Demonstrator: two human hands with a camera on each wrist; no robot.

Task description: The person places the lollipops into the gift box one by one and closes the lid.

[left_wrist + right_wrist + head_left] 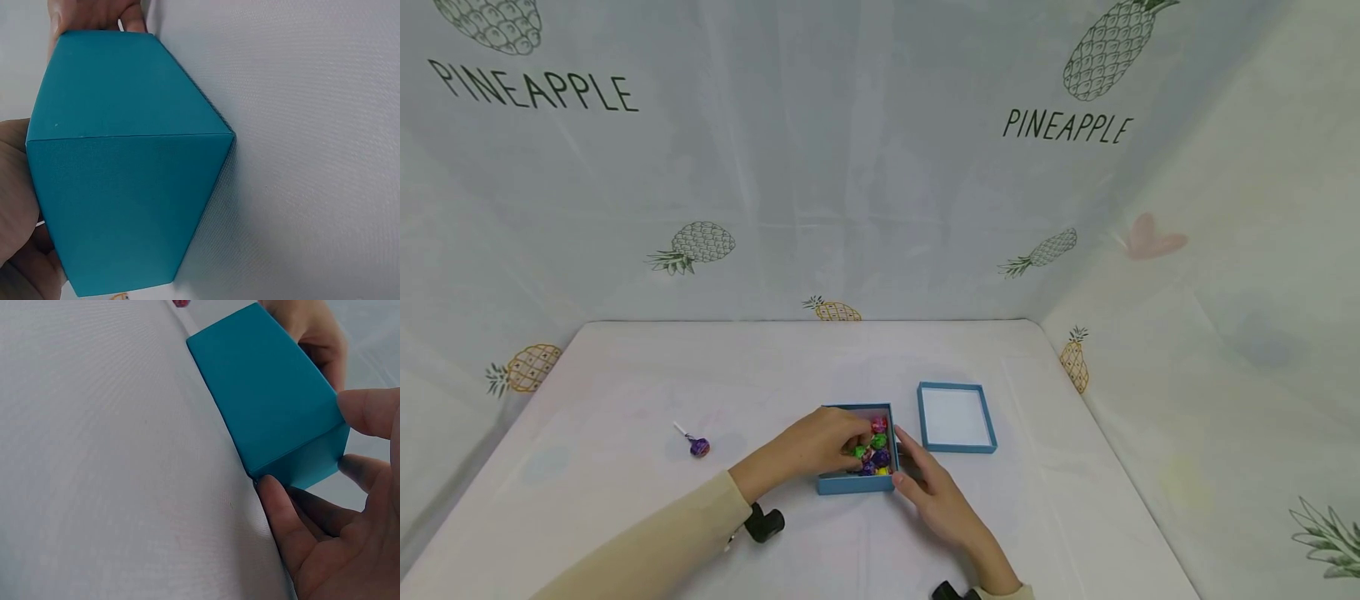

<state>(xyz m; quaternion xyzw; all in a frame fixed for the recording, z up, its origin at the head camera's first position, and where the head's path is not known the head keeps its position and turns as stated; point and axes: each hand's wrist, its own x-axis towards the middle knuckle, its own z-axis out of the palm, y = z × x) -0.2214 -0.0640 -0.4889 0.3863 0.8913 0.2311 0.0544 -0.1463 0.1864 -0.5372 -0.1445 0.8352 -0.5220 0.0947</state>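
Left hand (820, 446) reaching from the left into the blue box (856, 484) at mid-counter (625, 375), fingers curled among the lollipops (872, 450), right hand (928, 483) open, steadying the box's right wall.

White cloth-covered table (625, 375) bearing an open blue cardboard box (855, 483) of coloured wrapped sweets. Just to its right lies the blue box lid (957, 417), white inside. A purple-wrapped lollipop (697, 446) lies well apart to the left.
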